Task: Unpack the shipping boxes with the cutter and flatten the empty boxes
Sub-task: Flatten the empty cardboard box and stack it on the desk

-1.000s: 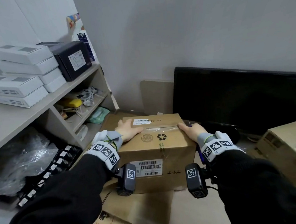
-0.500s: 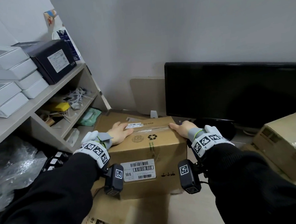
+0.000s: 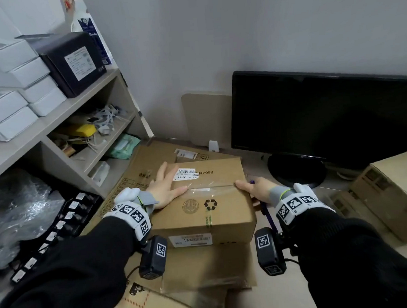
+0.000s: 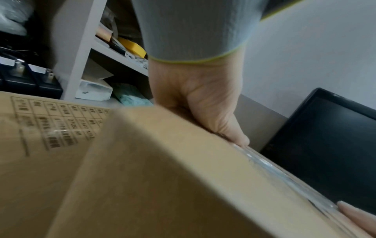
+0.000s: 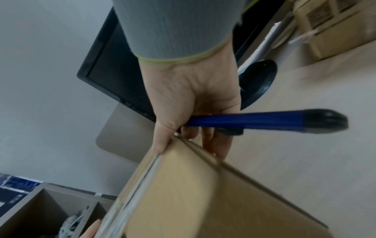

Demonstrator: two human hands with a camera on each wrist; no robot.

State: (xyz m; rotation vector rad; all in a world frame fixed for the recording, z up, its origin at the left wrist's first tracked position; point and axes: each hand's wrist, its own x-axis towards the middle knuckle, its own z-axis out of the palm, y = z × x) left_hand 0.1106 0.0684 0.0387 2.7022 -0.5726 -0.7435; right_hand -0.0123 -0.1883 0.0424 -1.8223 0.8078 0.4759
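Cardboard shipping box (image 3: 201,196), sealed along its top seam with clear tape, sits on a layer of flattened cardboard (image 3: 204,268) on the floor, between a shelf unit (image 3: 59,119) on one side and a black monitor (image 3: 324,120) on the other. The left hand (image 3: 167,185) lies on the box's top at its left edge, palm down with the fingers straight and spread toward the white barcode label (image 3: 186,174); the thumb reaches along the taped seam. From the left wrist view, the palm (image 4: 203,103) wraps over the box's upper edge and the thumb tip presses on the tape, so the hand is flat and pressing rather than clenched.

The right hand (image 3: 253,187) clasps the box's right edge, thumb on top at the end of the seam. The right wrist view shows its fingers (image 5: 218,145) reaching down the box's side wall, while a blue cutter (image 5: 264,123) with a black end cap is tucked across the palm, held between the palm and the fingers; the blade end is hidden behind the hand. So this hand grasps the cutter and pins the box at once.

Both forearms, in black sleeves with marker-tagged wristbands, extend forward and slightly inward, wrists level with the box top. Another cardboard box (image 3: 390,190) stands well apart at the right.
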